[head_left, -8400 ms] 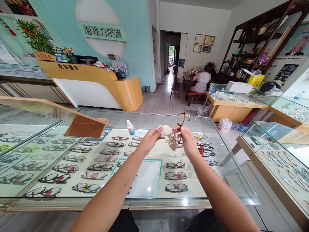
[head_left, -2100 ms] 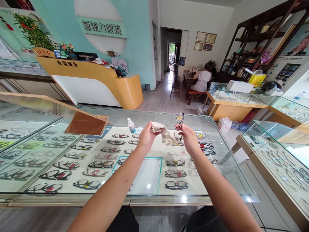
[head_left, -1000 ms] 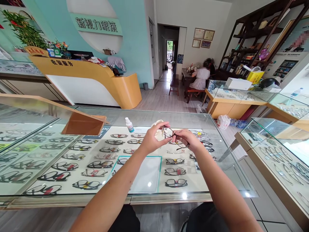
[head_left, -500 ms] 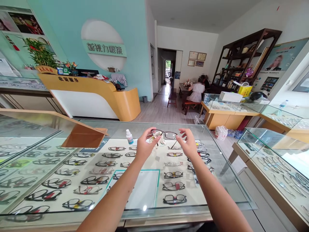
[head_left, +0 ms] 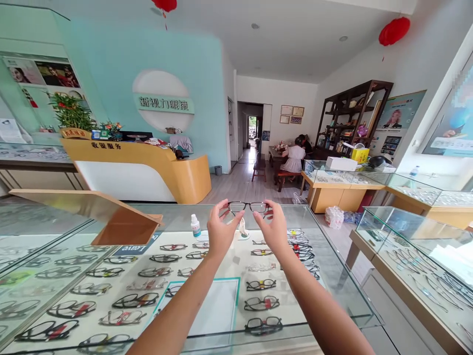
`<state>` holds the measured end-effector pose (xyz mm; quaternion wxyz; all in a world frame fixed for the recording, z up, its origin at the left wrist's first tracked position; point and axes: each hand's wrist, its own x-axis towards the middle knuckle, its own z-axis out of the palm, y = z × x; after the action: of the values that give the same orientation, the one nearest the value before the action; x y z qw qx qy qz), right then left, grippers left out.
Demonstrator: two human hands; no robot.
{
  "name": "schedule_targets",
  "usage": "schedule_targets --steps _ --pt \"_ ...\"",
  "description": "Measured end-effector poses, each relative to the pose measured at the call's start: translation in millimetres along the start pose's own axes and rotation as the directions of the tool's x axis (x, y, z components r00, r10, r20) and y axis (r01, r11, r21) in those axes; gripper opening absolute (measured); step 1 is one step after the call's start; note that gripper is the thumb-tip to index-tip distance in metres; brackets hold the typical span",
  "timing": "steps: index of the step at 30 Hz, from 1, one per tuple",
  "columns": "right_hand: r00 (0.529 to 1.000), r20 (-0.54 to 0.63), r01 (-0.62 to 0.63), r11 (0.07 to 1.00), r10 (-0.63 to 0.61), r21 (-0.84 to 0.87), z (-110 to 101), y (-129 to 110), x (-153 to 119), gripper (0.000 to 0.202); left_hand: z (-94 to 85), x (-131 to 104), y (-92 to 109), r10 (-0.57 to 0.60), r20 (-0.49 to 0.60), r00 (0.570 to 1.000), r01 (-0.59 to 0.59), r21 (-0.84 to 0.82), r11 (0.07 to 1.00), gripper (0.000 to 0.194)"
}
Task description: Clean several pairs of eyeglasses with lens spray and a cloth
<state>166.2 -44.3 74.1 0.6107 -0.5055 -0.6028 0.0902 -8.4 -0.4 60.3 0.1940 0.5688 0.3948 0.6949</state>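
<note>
A pair of dark-framed eyeglasses [head_left: 247, 207] is held level above the far part of the glass counter [head_left: 140, 213]. My left hand [head_left: 221, 224] is closed on its left side, with the thumb near the lens. My right hand [head_left: 271, 224] grips the right side in the same way, fingers behind the frame. A crumpled whitish cloth [head_left: 242, 229] lies on the counter just below the glasses, partly hidden by my hands. To the left stands a small white bottle [head_left: 195, 226] with a blue label.
Rows of eyeglasses [head_left: 136, 300] lie beneath the counter glass, beside a teal-edged white sheet [head_left: 218, 301]. A slanted wooden stand [head_left: 125, 229] rests at left. More display cases [head_left: 369, 236] stand to the right. Two people [head_left: 294, 155] sit at a table farther back.
My right hand has moved in from beside the glasses and now grips their right side. The glasses are more level and face-on. The view has tilted upward.
</note>
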Motion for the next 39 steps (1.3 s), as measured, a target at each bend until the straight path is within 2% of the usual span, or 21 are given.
schedule_targets --steps 2,4,8,12,16,20,30,39 --pt "0.998 -0.052 0.037 0.999 -0.035 0.028 -7.4 -18.9 15.2 0.057 5.7 15.9 22.8 0.053 -0.036 0.998 -0.055 -0.036 0.998 0.066" --pt "0.989 -0.115 0.098 0.994 -0.092 0.052 -15.2 -37.6 30.9 0.057 11.5 31.2 48.6 0.159 -0.079 0.984 -0.164 -0.063 0.984 0.063" --pt "0.957 -0.196 0.232 0.969 -0.212 0.083 -31.6 -66.5 53.2 0.055 22.3 47.5 96.1 0.341 -0.163 0.926 -0.352 -0.046 0.935 0.060" --pt "0.931 -0.215 0.315 0.948 -0.296 0.056 -43.2 -79.0 57.9 0.060 27.4 45.9 118.7 0.398 -0.227 0.889 -0.420 -0.056 0.906 0.057" --pt "0.917 -0.219 0.345 0.939 -0.334 0.011 -48.8 -82.6 53.1 0.055 24.4 41.0 118.6 0.410 -0.239 0.880 -0.439 -0.085 0.894 0.059" --pt "0.923 -0.194 0.328 0.943 -0.331 -0.048 -54.3 -84.5 48.8 0.052 19.3 38.0 114.0 0.406 -0.213 0.889 -0.421 -0.027 0.907 0.061" --pt "0.984 -0.080 0.162 0.986 -0.158 0.046 -52.3 -69.6 60.1 0.048 27.5 43.6 103.1 0.388 -0.211 0.897 -0.380 0.081 0.922 0.058" --pt "0.988 -0.065 0.143 0.989 -0.140 0.049 -49.5 -69.0 58.7 0.048 24.7 42.0 108.3 0.454 -0.229 0.861 -0.427 0.159 0.890 0.058"
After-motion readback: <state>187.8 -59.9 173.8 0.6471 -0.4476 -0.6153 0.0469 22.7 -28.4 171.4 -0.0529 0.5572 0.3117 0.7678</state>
